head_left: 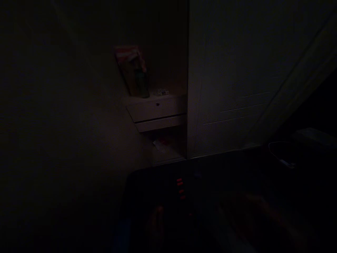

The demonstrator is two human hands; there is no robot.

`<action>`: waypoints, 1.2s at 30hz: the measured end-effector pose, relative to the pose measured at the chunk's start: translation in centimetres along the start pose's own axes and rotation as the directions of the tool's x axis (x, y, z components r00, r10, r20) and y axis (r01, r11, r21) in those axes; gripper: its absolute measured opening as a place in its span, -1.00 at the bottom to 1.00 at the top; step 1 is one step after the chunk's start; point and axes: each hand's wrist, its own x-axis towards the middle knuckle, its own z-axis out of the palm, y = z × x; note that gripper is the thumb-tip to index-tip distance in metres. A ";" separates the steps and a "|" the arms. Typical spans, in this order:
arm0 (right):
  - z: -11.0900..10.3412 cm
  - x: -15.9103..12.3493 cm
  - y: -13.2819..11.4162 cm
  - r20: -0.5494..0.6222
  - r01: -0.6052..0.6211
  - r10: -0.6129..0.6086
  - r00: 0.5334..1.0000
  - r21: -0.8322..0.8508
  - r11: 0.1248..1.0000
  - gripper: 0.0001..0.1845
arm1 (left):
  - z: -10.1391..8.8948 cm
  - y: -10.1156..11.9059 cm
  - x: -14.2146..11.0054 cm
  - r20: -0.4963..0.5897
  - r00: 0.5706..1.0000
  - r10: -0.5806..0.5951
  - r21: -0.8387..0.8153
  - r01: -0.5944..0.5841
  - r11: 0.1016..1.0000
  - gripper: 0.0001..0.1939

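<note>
Very little light falls on the scene. My left hand (pixel 157 223) shows as a dim reddish shape at the bottom, near a short row of glowing red marks (pixel 180 189) on something dark. What those marks belong to is too dark to make out. Lower right, my right hand (pixel 255 212) is a faint blur beside a pale bluish shape (pixel 229 225) that I cannot name. Whether either hand holds anything is lost in the dark.
Ahead, a pale drawer unit (pixel 158 110) carries a leaning red-and-white object (pixel 127 54) and a greenish bottle-like shape (pixel 142 82). A large light panel (pixel 223 88) stands right of it. A white cable (pixel 286 163) lies at far right.
</note>
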 end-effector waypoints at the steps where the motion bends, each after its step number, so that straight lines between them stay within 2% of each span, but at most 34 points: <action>1: 1.2 1.0 1.0 0.017 0.009 -0.009 1.000 -0.007 1.000 -0.68 | 0.1 -0.3 0.0 -0.005 1.000 0.026 0.016 -0.026 1.000 -0.46; 4: 4.5 2.0 4.7 0.027 0.085 -0.082 0.996 -0.116 0.990 -0.53 | 0.2 -1.6 -0.3 -0.012 0.994 0.110 0.081 -0.109 0.991 -0.47; 7: 5.6 1.0 8.6 -0.031 0.133 -0.159 0.987 -0.406 0.904 -0.48 | 0.2 -3.0 -1.0 -0.020 0.985 0.174 0.109 -0.170 0.979 -0.53; 9: 4.9 0.4 10.4 -0.046 0.129 -0.186 0.981 -0.561 0.818 -0.41 | 0.5 -3.8 -1.4 -0.053 0.970 0.236 0.163 -0.224 0.961 -0.59; 12: 2.8 1.0 12.2 -0.021 0.109 -0.168 0.986 -0.680 0.725 -0.33 | 1.1 -4.1 -1.5 -0.158 0.958 0.241 0.175 -0.213 0.961 -0.62; 14: 1.3 2.1 13.1 -0.034 0.077 -0.145 0.989 -0.716 0.694 -0.31 | 1.3 -3.9 -1.0 -0.148 0.953 0.266 0.195 -0.236 0.952 -0.61; 16: 0.1 3.3 14.0 -0.061 0.030 -0.108 0.992 -0.724 0.689 -0.27 | 1.3 -3.5 -0.3 -0.093 0.953 0.288 0.251 -0.258 0.933 -0.61; 19: -0.9 4.6 15.2 -0.002 0.065 -0.095 0.995 -0.720 0.691 -0.25 | 1.0 -3.1 0.8 -0.070 0.953 0.294 0.324 -0.257 0.911 -0.60; 21: -1.0 4.9 15.8 0.022 0.086 -0.102 0.995 -0.730 0.678 -0.23 | 0.8 -3.1 1.3 -0.068 0.935 0.347 0.369 -0.299 0.880 -0.65; 23: -1.0 4.9 16.1 0.032 0.090 -0.100 0.994 -0.746 0.660 -0.22 | 0.6 -3.1 1.5 -0.042 0.900 0.433 0.406 -0.381 0.831 -0.70; 25: -0.9 4.8 16.0 0.037 0.084 -0.087 0.996 -0.763 0.641 -0.22 | 0.4 -3.0 1.6 0.029 0.853 0.522 0.423 -0.484 0.766 -0.70; 26: -0.9 4.8 15.8 0.036 0.077 -0.077 0.996 -0.771 0.632 -0.22 | 0.4 -2.9 1.6 0.010 0.845 0.535 0.436 -0.485 0.758 -0.69; 27: -0.9 4.8 15.6 0.039 0.071 -0.066 0.997 -0.778 0.624 -0.21 | 0.4 -2.7 1.6 -0.012 0.848 0.529 0.456 -0.467 0.758 -0.69; 31: -1.1 5.0 14.7 0.054 0.055 -0.020 0.998 -0.791 0.609 -0.21 | 0.4 -2.4 1.7 0.013 0.871 0.492 0.453 -0.444 0.773 -0.68; 36: -1.1 5.0 14.5 0.065 0.053 -0.003 0.998 -0.792 0.608 -0.21 | 0.7 -3.0 2.0 0.044 0.864 0.501 0.465 -0.461 0.755 -0.66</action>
